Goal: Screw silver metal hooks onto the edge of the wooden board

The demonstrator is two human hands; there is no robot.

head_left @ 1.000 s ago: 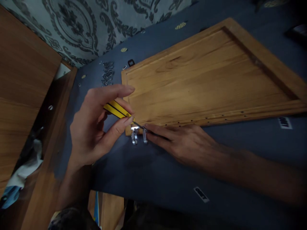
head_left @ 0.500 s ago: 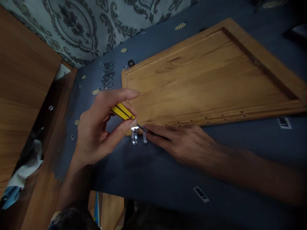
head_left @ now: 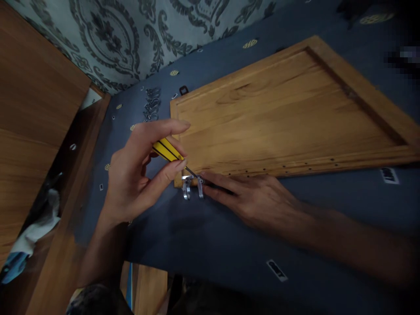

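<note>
My left hand (head_left: 138, 170) is closed around a yellow-and-black screwdriver (head_left: 168, 151), with thumb and fingers on its handle and the index finger stretched out above. Its thin shaft slants down to the right, its tip at a shiny metal hook (head_left: 187, 188) with curved prongs. That hook sits at the near left corner of a wooden panel (head_left: 275, 118), its prongs hanging past the edge. Fingertips of my right hand (head_left: 256, 197) pinch the hook's right end; the exact contact is partly hidden. Small dark holes run along the panel's near edge.
Several loose metal hooks (head_left: 152, 103) lie in a row beyond my left hand. A small dark loop (head_left: 183, 90) is at the panel's far left edge. A blue patterned cloth (head_left: 210, 245) lies beneath everything. Wooden furniture (head_left: 36, 96) stands along the left.
The view has shifted slightly, so the panel and loose hooks appear a little lower and further right. Both hands keep their hold, and the screwdriver tip stays at the hook.
</note>
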